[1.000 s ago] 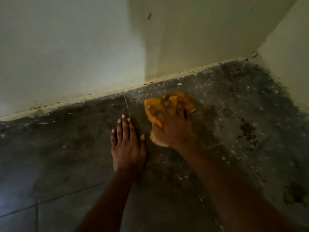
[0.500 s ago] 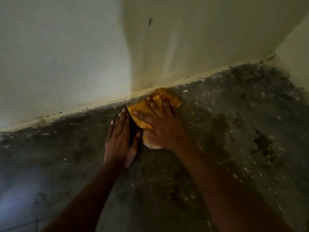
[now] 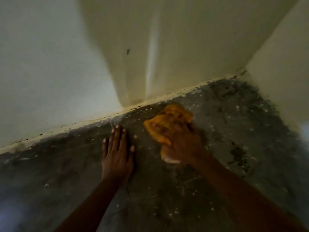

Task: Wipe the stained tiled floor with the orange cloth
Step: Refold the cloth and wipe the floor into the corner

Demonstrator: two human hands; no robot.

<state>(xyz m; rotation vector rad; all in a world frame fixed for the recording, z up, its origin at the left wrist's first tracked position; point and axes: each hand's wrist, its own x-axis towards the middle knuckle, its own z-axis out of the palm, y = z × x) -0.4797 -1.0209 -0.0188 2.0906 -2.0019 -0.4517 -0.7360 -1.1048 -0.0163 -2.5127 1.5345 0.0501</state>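
Observation:
The orange cloth [image 3: 173, 117] lies crumpled on the dark stained tiled floor [image 3: 225, 124], close to the base of the wall. My right hand [image 3: 182, 144] presses down on the cloth with its fingers spread over it; hand and cloth are motion-blurred. To the left of the cloth my left hand [image 3: 117, 153] rests flat on the floor, fingers together and pointing at the wall, holding nothing. White specks and dark blotches cover the floor around both hands.
A cream wall [image 3: 50, 72] runs along the far edge of the floor, with a pale chipped strip [image 3: 167, 96] at its foot. A second wall [image 3: 280, 67] closes the right side and forms a corner. A dark stain patch [image 3: 239, 156] lies right of my forearm.
My right hand has swept the cloth to the right, away from my left hand, along the wall's foot. My left hand has stayed flat on the floor. The view has tilted upward.

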